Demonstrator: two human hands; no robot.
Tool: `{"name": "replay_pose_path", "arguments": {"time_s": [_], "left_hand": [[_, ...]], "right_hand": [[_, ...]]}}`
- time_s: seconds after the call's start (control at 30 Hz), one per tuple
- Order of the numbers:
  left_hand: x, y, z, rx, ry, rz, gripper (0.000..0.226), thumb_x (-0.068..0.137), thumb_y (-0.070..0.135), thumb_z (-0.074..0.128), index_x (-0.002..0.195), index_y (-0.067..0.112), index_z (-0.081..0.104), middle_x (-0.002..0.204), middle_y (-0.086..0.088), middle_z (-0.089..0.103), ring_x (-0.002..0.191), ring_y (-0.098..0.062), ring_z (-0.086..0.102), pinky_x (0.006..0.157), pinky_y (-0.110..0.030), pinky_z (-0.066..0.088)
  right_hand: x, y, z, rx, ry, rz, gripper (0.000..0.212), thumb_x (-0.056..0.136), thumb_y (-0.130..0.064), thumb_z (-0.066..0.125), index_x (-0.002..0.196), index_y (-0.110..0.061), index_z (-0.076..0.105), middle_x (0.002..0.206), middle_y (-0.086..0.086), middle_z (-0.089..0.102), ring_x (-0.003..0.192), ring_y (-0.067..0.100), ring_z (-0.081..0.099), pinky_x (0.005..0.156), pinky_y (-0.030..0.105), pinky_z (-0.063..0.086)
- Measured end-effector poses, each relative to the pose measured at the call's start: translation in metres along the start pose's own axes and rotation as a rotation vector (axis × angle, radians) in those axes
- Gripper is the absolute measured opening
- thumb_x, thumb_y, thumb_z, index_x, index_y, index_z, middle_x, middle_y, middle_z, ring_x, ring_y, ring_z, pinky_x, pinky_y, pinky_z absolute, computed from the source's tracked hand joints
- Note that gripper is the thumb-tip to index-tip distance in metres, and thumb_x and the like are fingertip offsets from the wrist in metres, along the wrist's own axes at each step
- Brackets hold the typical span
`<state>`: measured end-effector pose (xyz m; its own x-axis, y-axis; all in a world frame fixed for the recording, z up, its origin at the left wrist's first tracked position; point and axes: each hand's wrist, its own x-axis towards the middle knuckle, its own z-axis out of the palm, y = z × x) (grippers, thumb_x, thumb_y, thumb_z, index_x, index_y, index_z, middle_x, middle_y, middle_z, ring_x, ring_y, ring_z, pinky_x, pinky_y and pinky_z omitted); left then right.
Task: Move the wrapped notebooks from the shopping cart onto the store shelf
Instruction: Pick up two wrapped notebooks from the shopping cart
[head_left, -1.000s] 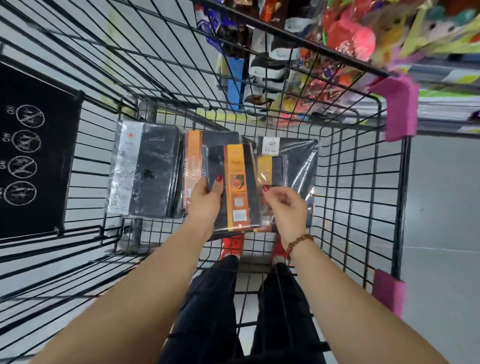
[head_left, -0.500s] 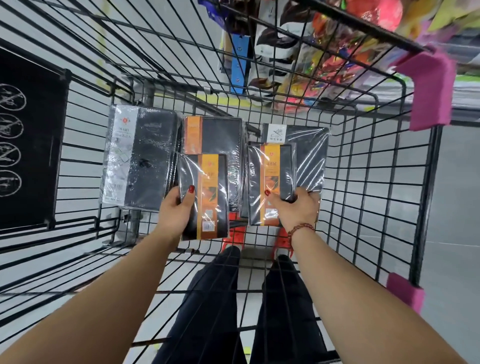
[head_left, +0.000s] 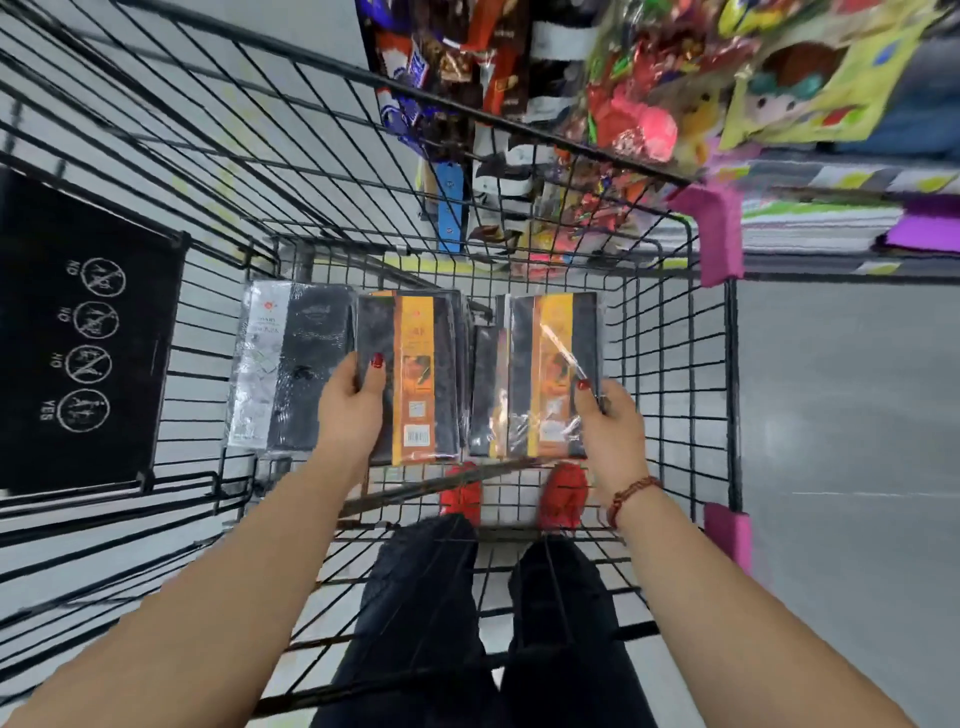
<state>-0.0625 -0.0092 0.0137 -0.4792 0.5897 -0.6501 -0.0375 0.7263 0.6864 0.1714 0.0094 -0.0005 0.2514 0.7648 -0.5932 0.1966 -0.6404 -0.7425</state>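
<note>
Glossy plastic-wrapped notebooks (head_left: 415, 374), flat black with orange bands, gripped one apiece by left hand (head_left: 350, 410) and right hand (head_left: 613, 421).

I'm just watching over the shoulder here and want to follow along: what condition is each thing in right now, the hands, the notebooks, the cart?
Left hand: fingers gripping an orange-striped notebook, lifted.
Right hand: gripping a second orange-striped notebook, lifted.
White-labelled notebook: wrapped, lying flat in the cart, untouched.
Dark notebook between the two held ones: mostly hidden, in the cart.
Shopping cart: holding notebooks, not yet emptied.
Store shelf: stocked, blurred.
</note>
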Motion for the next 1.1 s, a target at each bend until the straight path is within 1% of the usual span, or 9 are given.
{"name": "replay_pose_path", "arguments": {"time_s": [0.13, 0.3, 0.37, 0.5, 0.63, 0.73, 0.87, 1.0, 1.1], "left_hand": [[-0.027, 0.046, 0.001, -0.037, -0.069, 0.173, 0.039, 0.096, 0.029, 0.047, 0.134, 0.040, 0.045, 0.121, 0.009, 0.063, 0.110, -0.013, 0.061, 0.095, -0.038, 0.049], [-0.065, 0.119, 0.017, -0.093, -0.167, 0.378, 0.047, 0.086, 0.044, 0.055, 0.121, 0.068, 0.035, 0.133, 0.003, 0.058, 0.118, -0.019, 0.058, 0.098, -0.047, 0.047], [-0.078, 0.143, 0.028, -0.104, -0.236, 0.433, 0.052, 0.085, 0.044, 0.056, 0.128, 0.063, 0.035, 0.137, 0.002, 0.054, 0.122, -0.023, 0.055, 0.101, -0.049, 0.045], [-0.114, 0.174, 0.058, -0.104, -0.356, 0.547, 0.048, 0.088, 0.039, 0.057, 0.131, 0.053, 0.040, 0.138, -0.002, 0.054, 0.124, -0.028, 0.053, 0.101, -0.049, 0.045], [-0.146, 0.186, 0.090, -0.052, -0.455, 0.596, 0.054, 0.077, 0.053, 0.057, 0.126, 0.064, 0.038, 0.139, -0.001, 0.053, 0.123, -0.030, 0.053, 0.099, -0.054, 0.045], [-0.179, 0.190, 0.119, -0.050, -0.450, 0.631, 0.049, 0.093, 0.030, 0.055, 0.133, 0.052, 0.039, 0.132, -0.009, 0.058, 0.115, -0.033, 0.058, 0.093, -0.047, 0.050], [-0.220, 0.183, 0.167, -0.089, -0.449, 0.612, 0.051, 0.095, 0.017, 0.054, 0.138, 0.040, 0.041, 0.116, -0.014, 0.065, 0.081, -0.023, 0.065, 0.057, -0.023, 0.052], [-0.266, 0.171, 0.219, -0.134, -0.461, 0.601, 0.050, 0.094, 0.015, 0.055, 0.135, 0.041, 0.044, 0.113, -0.004, 0.069, 0.082, -0.013, 0.069, 0.060, -0.021, 0.050], [-0.300, 0.162, 0.261, -0.144, -0.499, 0.595, 0.050, 0.094, 0.015, 0.055, 0.136, 0.040, 0.045, 0.116, -0.005, 0.068, 0.090, -0.019, 0.070, 0.070, -0.030, 0.054]], "right_hand": [[-0.029, -0.052, -0.028, 0.114, 0.047, -0.105, 0.015, 0.097, -0.018, 0.047, 0.092, -0.007, 0.057, 0.071, -0.004, 0.050, 0.060, 0.007, 0.046, 0.057, 0.018, 0.041], [-0.062, -0.103, -0.082, 0.321, 0.199, -0.241, 0.021, 0.095, -0.019, 0.053, 0.074, -0.014, 0.052, 0.053, -0.008, 0.042, 0.044, 0.004, 0.038, 0.049, 0.024, 0.034], [-0.073, -0.116, -0.104, 0.360, 0.260, -0.323, 0.022, 0.093, -0.020, 0.055, 0.071, -0.017, 0.054, 0.052, -0.010, 0.041, 0.047, 0.006, 0.037, 0.051, 0.027, 0.034], [-0.095, -0.140, -0.144, 0.442, 0.336, -0.467, 0.018, 0.092, -0.010, 0.055, 0.101, -0.021, 0.066, 0.085, -0.010, 0.066, 0.075, 0.004, 0.062, 0.073, 0.026, 0.054], [-0.105, -0.138, -0.191, 0.470, 0.371, -0.505, 0.037, 0.091, -0.010, 0.057, 0.124, -0.028, 0.055, 0.118, 0.004, 0.062, 0.101, 0.013, 0.059, 0.094, 0.033, 0.049], [-0.103, -0.124, -0.230, 0.531, 0.393, -0.494, 0.032, 0.091, -0.013, 0.058, 0.121, -0.025, 0.058, 0.114, 0.006, 0.064, 0.096, 0.013, 0.061, 0.085, 0.030, 0.051], [-0.106, -0.104, -0.292, 0.625, 0.426, -0.520, 0.032, 0.092, -0.004, 0.054, 0.122, -0.014, 0.058, 0.096, -0.005, 0.071, 0.080, 0.003, 0.066, 0.073, 0.021, 0.053], [-0.113, -0.077, -0.364, 0.641, 0.433, -0.512, 0.030, 0.092, -0.004, 0.054, 0.103, -0.031, 0.062, 0.076, -0.013, 0.073, 0.069, 0.001, 0.066, 0.065, 0.019, 0.055], [-0.117, -0.062, -0.420, 0.637, 0.430, -0.501, 0.031, 0.092, -0.004, 0.053, 0.098, -0.033, 0.061, 0.069, -0.010, 0.073, 0.063, 0.003, 0.066, 0.059, 0.020, 0.055]]}}
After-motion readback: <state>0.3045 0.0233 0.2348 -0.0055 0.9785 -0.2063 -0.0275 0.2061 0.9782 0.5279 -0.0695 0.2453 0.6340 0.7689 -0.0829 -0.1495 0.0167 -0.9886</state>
